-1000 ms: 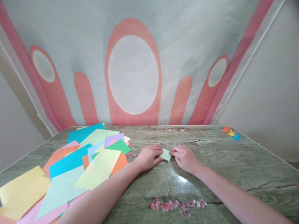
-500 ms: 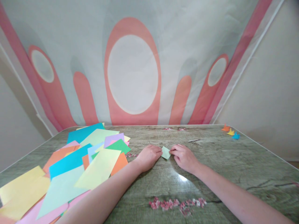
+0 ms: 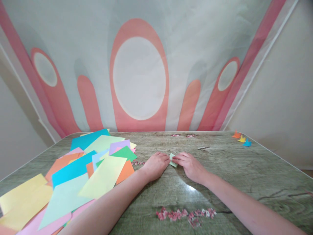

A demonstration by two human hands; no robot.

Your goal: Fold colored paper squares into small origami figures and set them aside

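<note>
A small pale green piece of origami paper (image 3: 173,163) lies on the table between my two hands. At its left corner, my left hand (image 3: 157,165) rests with fingers together, gripping or pressing the edge. My right hand (image 3: 192,165) reaches over the paper from the right, its fingertips on the top and covering part of it. The right side of the paper appears folded inward under those fingers. Exact finger contact is partly hidden.
Many loose coloured paper sheets (image 3: 105,178) are spread over the left of the wood-patterned table (image 3: 234,182). At the far right corner stand small folded paper figures: orange (image 3: 236,134), yellow (image 3: 242,139) and blue (image 3: 247,143). A printed backdrop (image 3: 139,78) hangs behind.
My right hand has moved left across the paper, bringing its right corner inward, so the visible green shape is narrower. My left hand has stayed nearly in place.
</note>
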